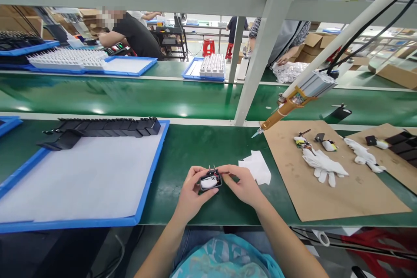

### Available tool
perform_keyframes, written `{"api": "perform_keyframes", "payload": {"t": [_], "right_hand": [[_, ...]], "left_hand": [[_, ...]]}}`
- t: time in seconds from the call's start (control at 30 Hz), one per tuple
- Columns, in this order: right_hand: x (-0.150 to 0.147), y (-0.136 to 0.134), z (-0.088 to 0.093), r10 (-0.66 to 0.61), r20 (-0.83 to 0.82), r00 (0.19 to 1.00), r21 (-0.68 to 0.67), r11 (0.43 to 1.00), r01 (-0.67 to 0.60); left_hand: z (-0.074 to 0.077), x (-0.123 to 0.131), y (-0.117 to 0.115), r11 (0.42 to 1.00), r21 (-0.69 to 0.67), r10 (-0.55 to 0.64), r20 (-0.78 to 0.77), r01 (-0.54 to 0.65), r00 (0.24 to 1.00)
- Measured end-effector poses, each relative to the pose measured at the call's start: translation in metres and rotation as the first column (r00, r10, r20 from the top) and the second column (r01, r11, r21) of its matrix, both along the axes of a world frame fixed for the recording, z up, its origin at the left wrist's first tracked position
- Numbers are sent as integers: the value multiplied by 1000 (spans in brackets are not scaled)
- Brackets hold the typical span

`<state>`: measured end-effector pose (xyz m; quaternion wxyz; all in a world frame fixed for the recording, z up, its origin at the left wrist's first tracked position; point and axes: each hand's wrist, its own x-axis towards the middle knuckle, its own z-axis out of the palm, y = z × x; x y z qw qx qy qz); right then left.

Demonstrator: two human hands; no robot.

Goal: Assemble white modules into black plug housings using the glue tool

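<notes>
My left hand (192, 191) and my right hand (243, 184) hold a small black casing (210, 180) between them, just above the green bench. A white part sits inside the casing, and thin red and black wires stick up from its top edge. Left fingers curl round its left side and underside. Right fingers pinch its upper right corner near the wires. A folded white paper (257, 167) lies on the bench just right of my right hand.
A blue tray (148, 178) with a white liner and a row of black casings (107, 127) lies at left. A brown cardboard sheet (325, 195) at right carries white gloves (322, 165) and small parts. A hanging soldering tool (280, 115) points down. Other people work across the conveyor.
</notes>
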<state>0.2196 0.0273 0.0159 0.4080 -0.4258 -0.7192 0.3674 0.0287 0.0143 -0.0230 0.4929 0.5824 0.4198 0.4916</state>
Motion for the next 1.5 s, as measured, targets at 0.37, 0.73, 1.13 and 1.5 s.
{"api": "perform_keyframes", "payload": {"t": [0.37,0.73,1.13,1.5], "right_hand": [[-19,159,36,-214,813,542,206,976,76],[-13,294,47,-341,918,204,193,831,521],[-32,226,50,16,843,538,-40,999,32],[0,108,20,109,657,746,-58,994,-93]], "left_hand": [[-12,-15,10,998,40,59,-379,-47,923],[-16,-15,6,998,5,-49,-443,57,895],[-16,-15,6,998,-16,-60,-411,59,910],[-3,-16,36,986,-118,96,-158,-115,983]]}}
